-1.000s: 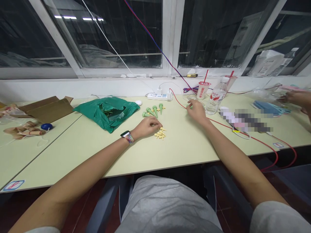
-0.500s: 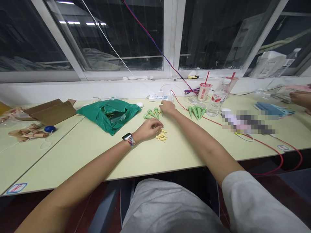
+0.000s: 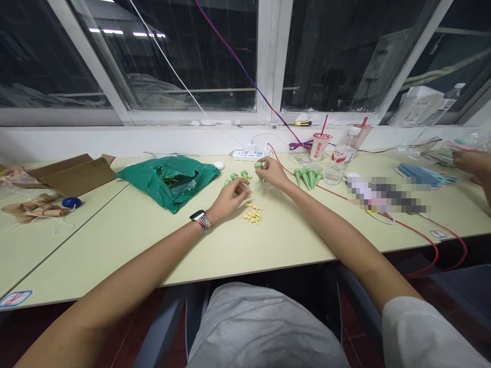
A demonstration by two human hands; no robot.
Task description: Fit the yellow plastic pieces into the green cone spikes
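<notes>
My right hand point(image 3: 271, 173) pinches a green cone-shaped spike point(image 3: 260, 183) by its wide top, its tip pointing down. Just left of it, my left hand point(image 3: 231, 197) has its fingers curved and the thumb apart, with nothing visible between them. Behind the left fingers stand or lie several more green spikes point(image 3: 244, 175), partly hidden by that hand. A small pile of pale yellow plastic pieces point(image 3: 253, 216) lies on the table in front of my hands. Further right, another group of green spikes point(image 3: 306, 178) lies side by side, tips toward me.
A torn green plastic bag point(image 3: 149, 179) lies left, near a cardboard box point(image 3: 72, 176) and wooden toys point(image 3: 38, 208). At the back is a power strip point(image 3: 249, 155). A bottle point(image 3: 339, 161) and a cup point(image 3: 320, 147) stand right, by a red cable point(image 3: 406, 225). Another person's hand point(image 3: 470, 159) shows far right.
My right hand has lifted a green spike from the group at the back and drawn it slightly toward me. My left hand has risen a little, its fingers moving toward the spikes.
</notes>
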